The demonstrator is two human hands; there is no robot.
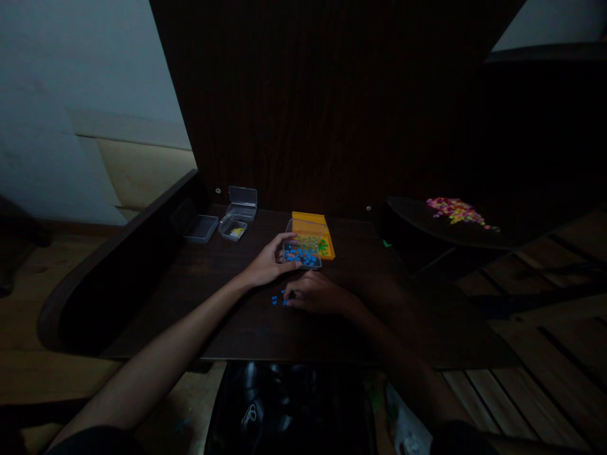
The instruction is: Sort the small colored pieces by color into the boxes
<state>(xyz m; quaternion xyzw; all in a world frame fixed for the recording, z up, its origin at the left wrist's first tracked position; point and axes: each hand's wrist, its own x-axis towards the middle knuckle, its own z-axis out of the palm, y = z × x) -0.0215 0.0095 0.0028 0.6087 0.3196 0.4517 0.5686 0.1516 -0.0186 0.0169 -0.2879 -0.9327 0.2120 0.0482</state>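
My left hand (272,262) is closed around the left side of a clear plastic box (317,264) that has many small blue pieces (302,255) in it. Just below the box, my right hand (313,292) rests low over the dark desk with its fingers curled. Its fingertips are pinched at a few loose blue pieces (274,300) on the wood, and one seems to be at the fingers. Behind the clear box lies an orange case (331,248) with its lid up and green pieces (323,245) inside.
Clear boxes stand at the back left of the desk (222,328): an open one (243,203), one with yellow bits (233,230), and a flat one (202,229). A pile of pink and yellow pieces (455,210) lies on a dark surface at right. Raised side panels flank the desk.
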